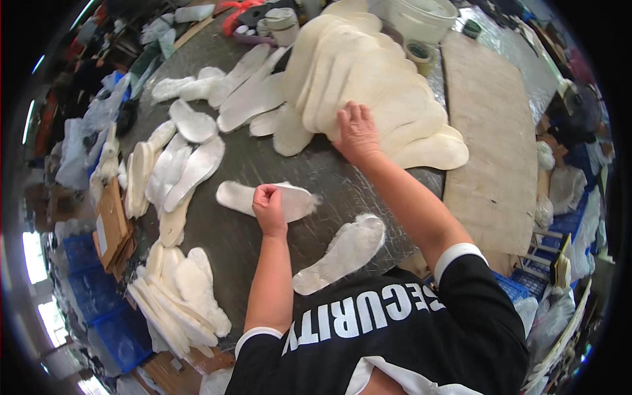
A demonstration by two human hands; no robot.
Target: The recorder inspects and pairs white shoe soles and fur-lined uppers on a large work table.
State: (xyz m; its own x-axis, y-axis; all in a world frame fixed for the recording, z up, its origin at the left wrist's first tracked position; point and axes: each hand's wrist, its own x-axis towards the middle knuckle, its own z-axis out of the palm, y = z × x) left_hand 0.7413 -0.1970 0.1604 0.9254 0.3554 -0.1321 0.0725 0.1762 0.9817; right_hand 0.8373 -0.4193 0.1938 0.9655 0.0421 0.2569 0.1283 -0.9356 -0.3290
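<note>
My left hand (268, 205) is closed into a fist and presses on a white fleecy insole (238, 197) that lies flat on the dark grey table (263, 161). My right hand (357, 131) rests palm down, fingers spread, on a big fanned heap of cream insoles (368, 79) at the back of the table. Another fleecy insole (342, 253) lies alone near my body, between my two forearms.
Loose insoles (191, 164) are scattered at the left, with stacks (178, 296) at the near left edge. A wooden board (494, 138) lies at the right. Tape rolls (283, 20), a white tub (421, 16), cardboard pieces (112, 227) and blue crates (99, 309) surround the table.
</note>
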